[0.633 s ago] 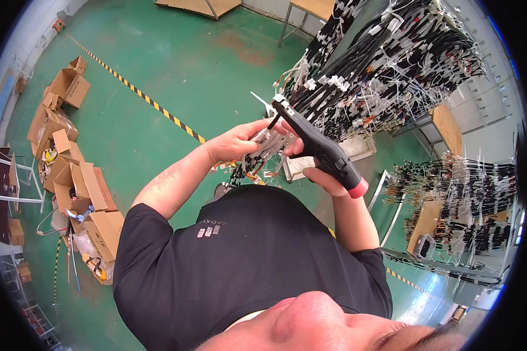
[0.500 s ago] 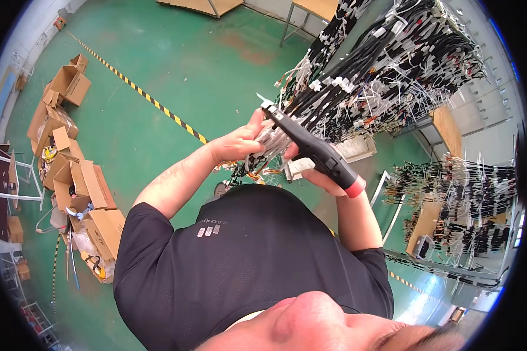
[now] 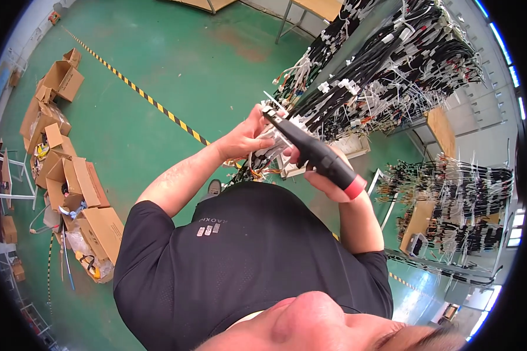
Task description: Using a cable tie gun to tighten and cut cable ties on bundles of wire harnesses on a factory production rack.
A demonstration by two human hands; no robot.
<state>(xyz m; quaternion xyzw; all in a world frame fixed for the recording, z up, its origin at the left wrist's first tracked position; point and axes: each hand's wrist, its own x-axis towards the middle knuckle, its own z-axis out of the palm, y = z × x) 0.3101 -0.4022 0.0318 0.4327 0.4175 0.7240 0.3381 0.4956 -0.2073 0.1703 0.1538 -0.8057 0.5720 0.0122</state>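
Note:
My right hand [image 3: 329, 186] is wrapped round a black cable tie gun [image 3: 316, 153] with a red end cap. The gun's narrow nose points up and left, towards my left hand [image 3: 243, 140]. That hand is closed round a bundle of wires [image 3: 263, 153] with whitish connectors and sleeving. A thin white cable tie [image 3: 275, 102] sticks out by the gun's nose. Whether the nose grips it I cannot make out. The wires run to the upper right, into a thick mass of black wire harnesses [image 3: 386, 76] with white connectors.
A second rack of hanging harnesses [image 3: 451, 199] stands at the right. Behind the wires is a white tray [image 3: 351, 145]. Open cardboard boxes [image 3: 93, 190] line the left side. Yellow-and-black tape [image 3: 158, 105] crosses the green floor.
The white cable tie by the gun's nose lies at a different slant and further right. Both hands keep their holds, with small shifts. The whole view has shifted slightly.

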